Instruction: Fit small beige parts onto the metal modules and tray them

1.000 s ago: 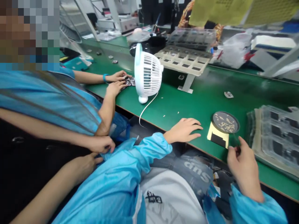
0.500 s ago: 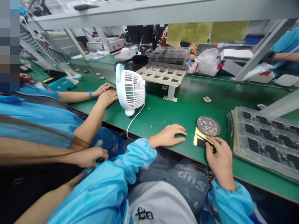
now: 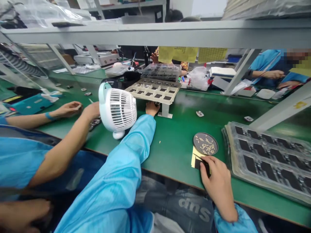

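My left hand [image 3: 152,109] reaches under the near edge of the raised beige tray [image 3: 143,94], beside its white stand [image 3: 165,110]. A small pale part shows at its fingers; the fingertips are mostly hidden. My right hand [image 3: 218,181] rests on the bench, thumb and fingers around a black rectangular pad [image 3: 198,164]. The pad lies on yellow backing paper [image 3: 193,159]. Touching the paper's far end is a round dark dish [image 3: 205,136] holding many tiny tan pieces.
A white fan [image 3: 121,108] stands left of my left sleeve. Stacked clear trays [image 3: 235,161] of black-topped parts lie at right. Small white devices [image 3: 200,113] sit farther back. A co-worker's hands [image 3: 91,111] work at left. A grey shelf beam [image 3: 155,37] spans overhead.
My left hand has moved forward from the bench's front edge to beneath the raised tray. My right hand stays by the black pad. The view has shifted.
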